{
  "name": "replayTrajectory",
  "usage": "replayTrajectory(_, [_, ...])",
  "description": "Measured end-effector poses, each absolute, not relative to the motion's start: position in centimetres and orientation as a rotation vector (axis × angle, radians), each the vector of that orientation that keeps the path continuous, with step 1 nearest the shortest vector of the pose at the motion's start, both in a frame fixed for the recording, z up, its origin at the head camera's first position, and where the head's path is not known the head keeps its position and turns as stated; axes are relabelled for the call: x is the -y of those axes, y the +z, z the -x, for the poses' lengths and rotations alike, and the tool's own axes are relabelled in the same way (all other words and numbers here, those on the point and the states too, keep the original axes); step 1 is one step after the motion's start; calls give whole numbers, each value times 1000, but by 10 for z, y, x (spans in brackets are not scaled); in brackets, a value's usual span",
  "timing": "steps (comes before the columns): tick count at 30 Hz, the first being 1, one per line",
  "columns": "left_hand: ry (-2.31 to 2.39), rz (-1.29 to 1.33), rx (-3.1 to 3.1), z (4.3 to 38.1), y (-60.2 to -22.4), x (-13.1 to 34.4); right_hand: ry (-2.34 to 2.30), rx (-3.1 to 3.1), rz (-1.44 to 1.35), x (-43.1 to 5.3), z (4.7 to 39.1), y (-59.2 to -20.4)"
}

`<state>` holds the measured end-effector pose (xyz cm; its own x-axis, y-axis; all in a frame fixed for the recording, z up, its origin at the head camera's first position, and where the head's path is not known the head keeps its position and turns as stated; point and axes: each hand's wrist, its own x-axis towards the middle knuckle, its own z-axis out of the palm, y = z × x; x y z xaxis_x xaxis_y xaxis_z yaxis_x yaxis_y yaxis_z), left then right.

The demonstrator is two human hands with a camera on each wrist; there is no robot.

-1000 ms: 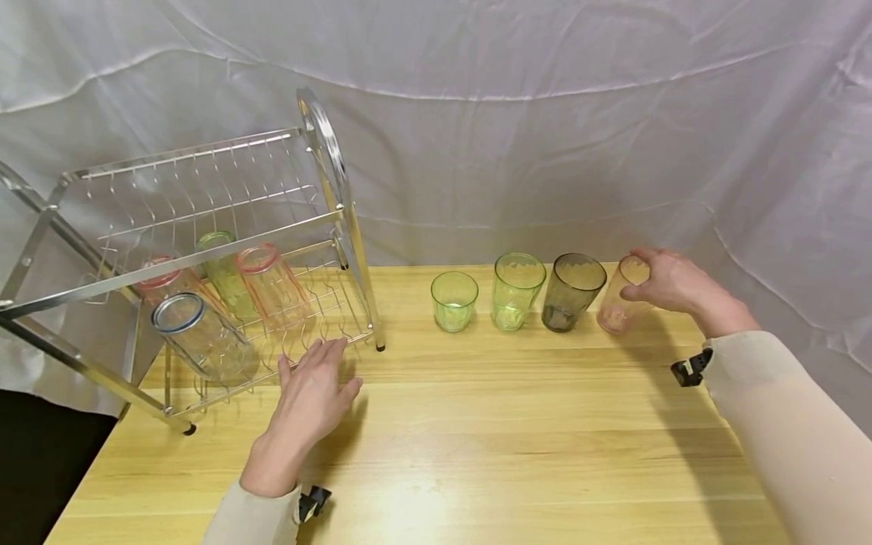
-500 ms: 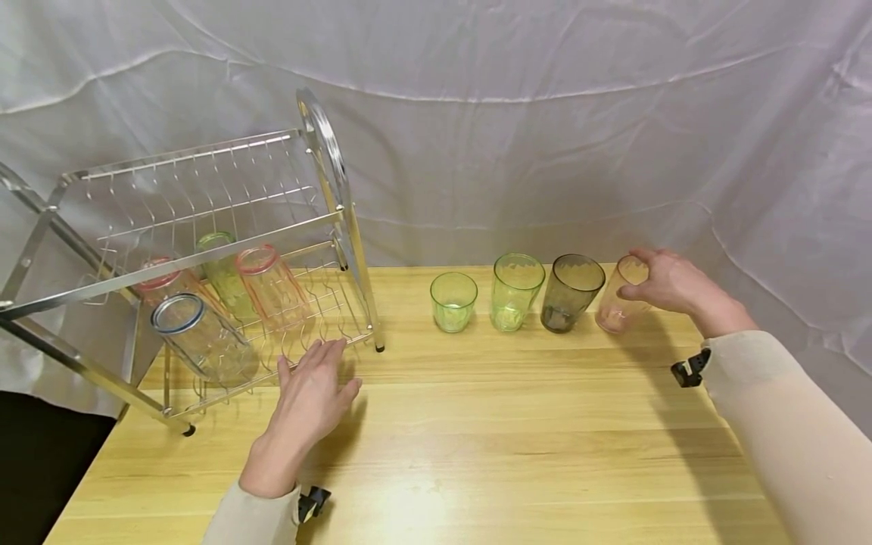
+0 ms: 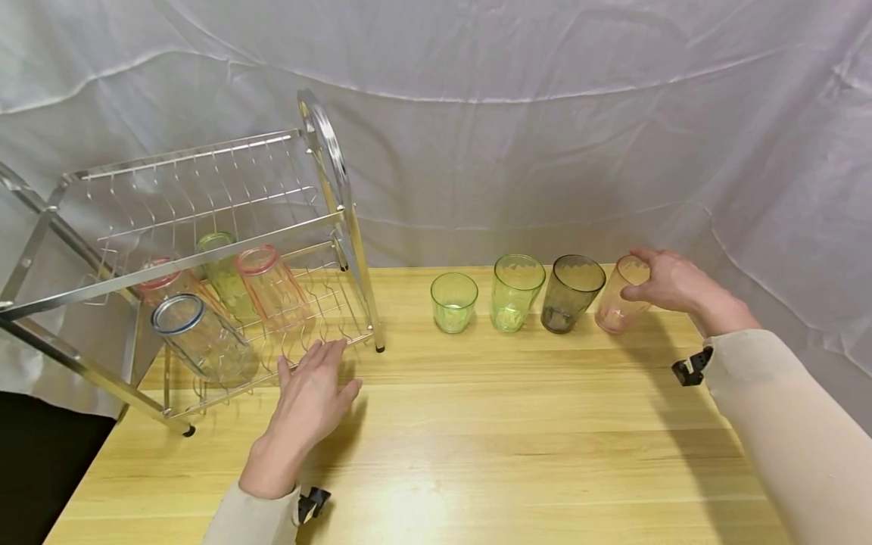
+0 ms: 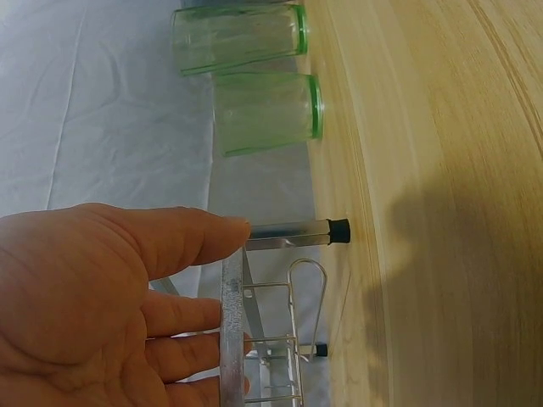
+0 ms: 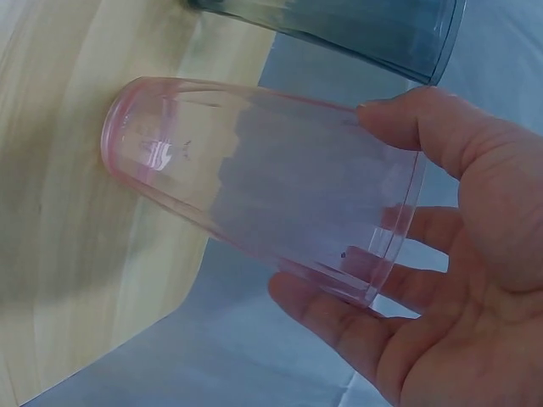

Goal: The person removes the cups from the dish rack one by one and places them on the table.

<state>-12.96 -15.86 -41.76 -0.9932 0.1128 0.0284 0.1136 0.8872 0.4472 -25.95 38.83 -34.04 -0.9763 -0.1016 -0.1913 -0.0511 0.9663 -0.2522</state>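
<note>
On the right, my right hand (image 3: 671, 284) grips a clear pink tumbler (image 3: 615, 312) near its rim, thumb on one side and fingers on the other. The tumbler (image 5: 280, 182) stands upright, mouth up, its base at the table. My left hand (image 3: 309, 393) lies with relaxed fingers at the lower front rail of a metal dish rack (image 3: 354, 265). Its fingertips reach the rail (image 4: 232, 331) in the left wrist view, with the thumb spread out. Beside the pink tumbler stand a smoky grey tumbler (image 3: 568, 299), a tall green tumbler (image 3: 515, 299) and a short green glass (image 3: 453, 306).
Inside the rack's lower tier are upside-down glasses: a blue-rimmed clear one (image 3: 204, 344), a pink one (image 3: 272, 291), another pink one (image 3: 158, 284) and a green one (image 3: 228, 280). A pale cloth (image 3: 511, 136) hangs behind the wooden table (image 3: 490, 431).
</note>
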Motion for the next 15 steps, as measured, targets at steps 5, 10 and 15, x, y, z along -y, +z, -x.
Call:
replayTrajectory(5, [-723,188,3048,130,-417,159,-354,-2903,125,-388,260,-339])
replayTrajectory(10, [-719,192,3046,129,-417,159,-345,-2904,149,-388,259,-338])
replayTrajectory(15, [-709,194,3044,129,-417,159,-347,-2910,144,-388,259,-338])
